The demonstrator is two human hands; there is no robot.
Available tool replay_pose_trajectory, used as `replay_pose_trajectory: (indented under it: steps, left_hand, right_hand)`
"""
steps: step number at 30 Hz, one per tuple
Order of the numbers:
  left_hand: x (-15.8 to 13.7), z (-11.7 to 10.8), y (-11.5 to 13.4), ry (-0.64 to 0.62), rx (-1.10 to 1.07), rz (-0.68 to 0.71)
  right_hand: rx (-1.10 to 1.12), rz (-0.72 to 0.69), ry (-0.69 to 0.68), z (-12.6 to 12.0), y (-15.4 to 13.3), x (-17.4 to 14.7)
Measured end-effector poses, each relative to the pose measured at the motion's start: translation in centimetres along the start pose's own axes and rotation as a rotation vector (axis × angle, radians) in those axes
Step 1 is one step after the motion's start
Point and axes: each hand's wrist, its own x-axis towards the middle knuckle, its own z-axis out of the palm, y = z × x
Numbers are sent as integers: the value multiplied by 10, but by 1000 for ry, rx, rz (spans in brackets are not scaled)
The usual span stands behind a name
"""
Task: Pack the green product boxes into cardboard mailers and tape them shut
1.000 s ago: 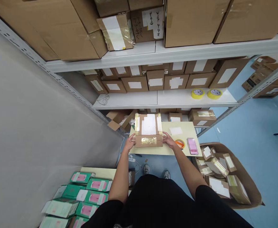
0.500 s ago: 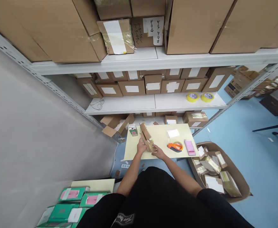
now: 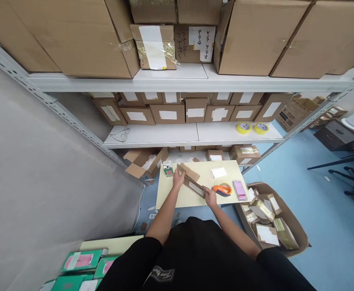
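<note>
Over the cream table (image 3: pixel 170 198) my two hands hold a small brown cardboard box (image 3: pixel 189 182), tilted, with a flap standing open on its far side. A white label shows on the side facing me. My left hand (image 3: pixel 179 179) grips the box's left end, and my right hand (image 3: pixel 210 197) is closed on its right end. Just right of my right hand lies an orange tape dispenser (image 3: pixel 217 188) with a yellow roll. Beyond my left hand stands a small green and white box (image 3: pixel 168 170). White paper (image 3: pixel 218 172) and a blurred pink item (image 3: pixel 239 190) lie to the right.
A large carton (image 3: pixel 298 226) of taped parcels stands on the floor at right. Ahead, a shelf (image 3: pixel 164 134) bears labelled boxes and two yellow tape rolls (image 3: pixel 244 127). An open carton (image 3: pixel 136 170) sits behind the table's left side. Green boxes (image 3: pixel 82 260) are stacked behind me at left.
The cardboard box has turned, so its labelled side now faces me. My left hand has moved up to its far left end, and my right hand has shifted right.
</note>
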Motion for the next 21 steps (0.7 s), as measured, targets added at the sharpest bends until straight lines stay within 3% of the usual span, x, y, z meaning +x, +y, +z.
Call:
replay_pose_trajectory:
  steps: [3, 7, 12, 21]
  left_hand:
    - [38, -15, 8, 19, 11, -65]
    - [58, -14, 7, -142, -100, -58]
    - [55, -10, -8, -154, -123, -29]
    - [33, -18, -33, -101, -222, 9]
  right_hand:
    - [70, -15, 22, -17, 11, 0]
    - [177, 8, 31, -27, 18, 4]
    - [256, 105, 93, -29, 18, 19]
    - [301, 196, 45, -21, 19, 27]
